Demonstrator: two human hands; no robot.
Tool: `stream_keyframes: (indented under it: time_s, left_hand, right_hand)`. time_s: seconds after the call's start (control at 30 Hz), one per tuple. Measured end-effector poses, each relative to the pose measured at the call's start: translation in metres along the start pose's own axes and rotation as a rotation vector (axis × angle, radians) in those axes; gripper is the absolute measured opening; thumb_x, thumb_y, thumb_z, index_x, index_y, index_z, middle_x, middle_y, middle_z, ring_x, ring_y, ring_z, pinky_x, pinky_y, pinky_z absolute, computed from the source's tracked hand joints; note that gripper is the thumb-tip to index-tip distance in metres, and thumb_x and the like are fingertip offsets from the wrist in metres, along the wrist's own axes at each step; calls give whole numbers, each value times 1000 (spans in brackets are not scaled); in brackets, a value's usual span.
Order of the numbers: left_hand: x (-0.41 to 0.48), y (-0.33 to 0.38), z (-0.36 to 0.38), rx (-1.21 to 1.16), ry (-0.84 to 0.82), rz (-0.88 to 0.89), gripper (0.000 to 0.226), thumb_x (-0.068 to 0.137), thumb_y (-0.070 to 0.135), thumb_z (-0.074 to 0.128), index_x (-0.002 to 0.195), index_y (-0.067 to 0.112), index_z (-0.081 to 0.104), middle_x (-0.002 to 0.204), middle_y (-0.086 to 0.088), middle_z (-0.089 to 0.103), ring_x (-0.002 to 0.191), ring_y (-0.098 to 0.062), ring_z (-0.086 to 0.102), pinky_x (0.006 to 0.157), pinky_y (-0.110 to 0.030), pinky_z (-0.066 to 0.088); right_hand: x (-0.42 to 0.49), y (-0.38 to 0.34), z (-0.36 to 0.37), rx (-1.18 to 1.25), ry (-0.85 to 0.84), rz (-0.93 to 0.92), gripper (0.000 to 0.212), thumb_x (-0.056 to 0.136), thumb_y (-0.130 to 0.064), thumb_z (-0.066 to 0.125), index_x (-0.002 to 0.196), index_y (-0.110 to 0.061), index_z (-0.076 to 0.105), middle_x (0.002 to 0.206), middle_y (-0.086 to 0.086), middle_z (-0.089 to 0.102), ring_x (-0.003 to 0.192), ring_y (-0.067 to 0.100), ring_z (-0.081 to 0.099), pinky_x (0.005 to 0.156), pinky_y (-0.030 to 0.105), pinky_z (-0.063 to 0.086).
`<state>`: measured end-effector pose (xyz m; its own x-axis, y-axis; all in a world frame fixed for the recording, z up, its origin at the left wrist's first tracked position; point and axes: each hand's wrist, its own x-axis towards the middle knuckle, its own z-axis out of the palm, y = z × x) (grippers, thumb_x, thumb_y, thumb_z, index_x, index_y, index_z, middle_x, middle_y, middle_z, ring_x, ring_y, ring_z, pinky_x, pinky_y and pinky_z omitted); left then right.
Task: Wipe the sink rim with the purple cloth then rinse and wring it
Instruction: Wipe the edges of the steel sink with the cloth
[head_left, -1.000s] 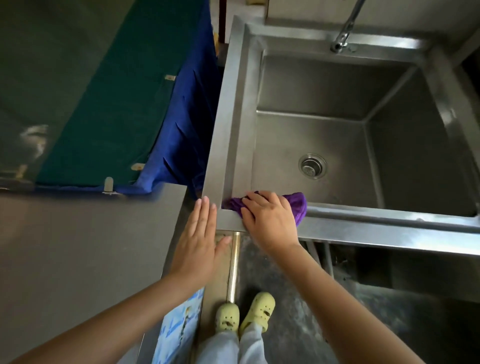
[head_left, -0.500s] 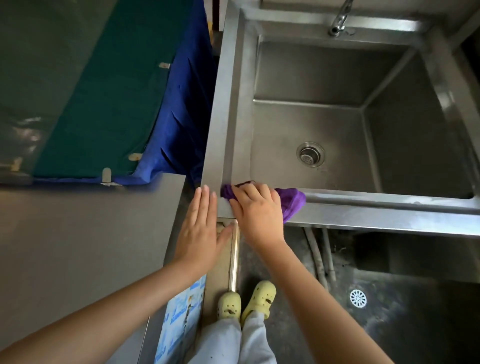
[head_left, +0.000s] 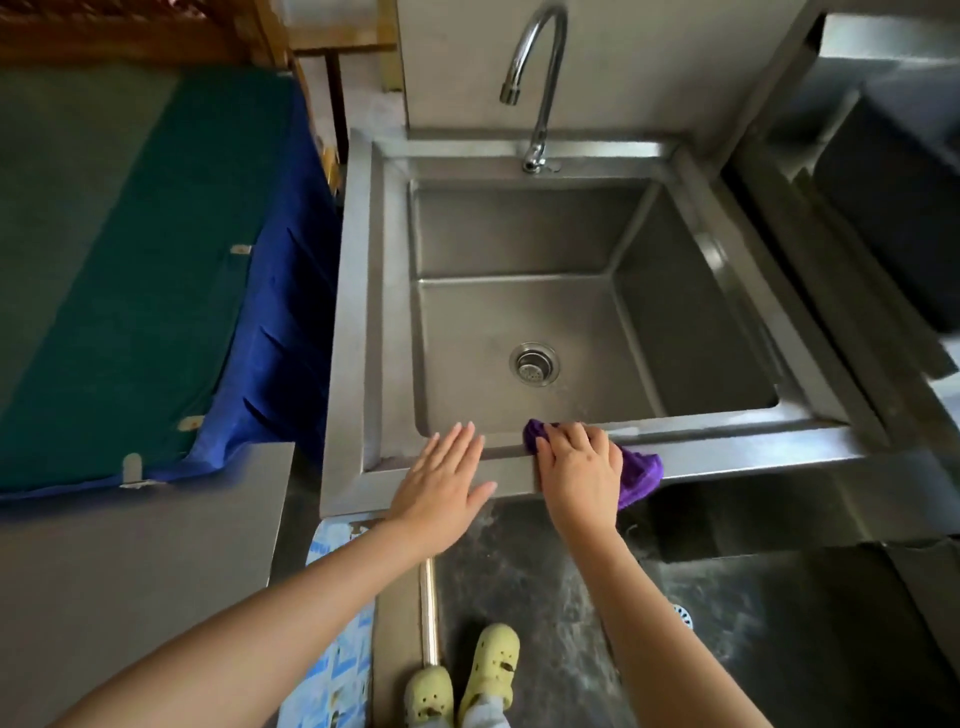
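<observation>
Rightward along the stainless steel sink rim (head_left: 727, 457) went the right hand (head_left: 576, 470), fingers pressing the crumpled purple cloth (head_left: 640, 475) flat; left hand (head_left: 441, 488) lies open, empty; wiping continues.

A green mat (head_left: 130, 270) over blue cloth (head_left: 270, 332) is seen left. Yellow clogs (head_left: 462, 675) are planted on the floor beside a floor drain (head_left: 684, 616).

Right hand (head_left: 576, 470) with purple cloth (head_left: 641, 470) is now further right along the sink's front rim (head_left: 753, 452), away from the left corner. Left hand (head_left: 441, 491) now lies flat on that rim. Camera tilted up, faucet (head_left: 535, 78) fully visible.
</observation>
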<state>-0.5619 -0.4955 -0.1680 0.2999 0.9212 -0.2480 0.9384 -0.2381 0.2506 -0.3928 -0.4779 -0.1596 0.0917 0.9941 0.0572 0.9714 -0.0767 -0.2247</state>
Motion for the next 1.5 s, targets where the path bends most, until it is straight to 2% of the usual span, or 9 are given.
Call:
stream_keyframes:
  time_s: [0.1, 0.2, 0.27, 0.37, 0.5, 0.7, 1.0, 1.33, 1.5]
  left_hand:
    - [26, 11, -4, -12, -74, 39, 63, 97, 51, 11, 150, 16, 3, 160, -2, -3, 146, -14, -7, 120, -33, -4]
    - [38, 17, -2, -3, -56, 47, 66, 96, 53, 7, 150, 15, 10, 160, -2, 4, 147, -14, 1, 120, -32, 1]
    - [39, 18, -1, -1, -33, 47, 85, 84, 63, -12, 150, 15, 12, 159, -2, 9, 146, -14, 6, 120, -32, 4]
    - [37, 18, 0, 6, -20, 44, 99, 74, 68, -20, 150, 14, 14, 159, -3, 12, 146, -15, 10, 120, -31, 7]
    - [37, 21, -2, 42, 14, 40, 89, 78, 54, -13, 148, 12, 21, 157, -6, 20, 145, -16, 18, 119, -31, 11]
    - [38, 19, -2, 52, 14, 58, 83, 80, 45, -8, 146, 8, 26, 156, -8, 24, 144, -17, 22, 118, -28, 11]
    - [39, 19, -2, 80, 26, 46, 86, 86, 58, -9, 146, 9, 29, 154, -5, 25, 143, -17, 25, 113, -24, 3]
    - [75, 84, 2, 20, -66, 88, 63, 98, 50, 13, 151, 15, 7, 160, -1, 1, 146, -12, -1, 116, -27, -3]
    - [103, 133, 11, -1, -64, 118, 58, 100, 43, 15, 150, 13, 10, 160, -3, 6, 147, -14, 3, 118, -29, 1]
  right_hand:
    - [13, 10, -24, 79, -288, -13, 43, 94, -38, 43, 132, -19, 50, 132, 4, 54, 123, 28, 42, 101, 40, 33]
    - [25, 36, -43, 127, -490, -248, 51, 90, -32, 48, 139, -20, 41, 142, 3, 47, 127, 30, 39, 106, 42, 35]
    - [26, 56, -43, -38, -421, -421, 49, 87, -40, 50, 132, -22, 51, 134, 3, 54, 113, 33, 47, 95, 45, 43]
    - [24, 58, -33, -253, -231, -312, 46, 84, -53, 46, 106, -18, 65, 102, 4, 63, 94, 29, 52, 82, 39, 39]
    - [15, 28, -12, -11, -22, -251, 40, 83, -40, 46, 103, -9, 61, 104, 7, 61, 100, 30, 53, 102, 42, 34]
    - [3, 3, 6, 151, -44, -232, 46, 88, -47, 43, 102, -10, 65, 104, 6, 66, 96, 28, 57, 101, 37, 38]
    - [22, 80, -7, 73, 50, -220, 26, 86, -25, 46, 82, -9, 66, 87, 6, 67, 85, 30, 58, 102, 42, 38]
    - [56, 176, -36, -238, -25, -8, 42, 89, -28, 34, 89, -3, 68, 93, 15, 67, 98, 34, 56, 107, 44, 31]
    - [60, 158, -32, -93, -80, 86, 39, 84, -22, 38, 111, -2, 58, 106, 18, 63, 99, 36, 52, 93, 41, 38]
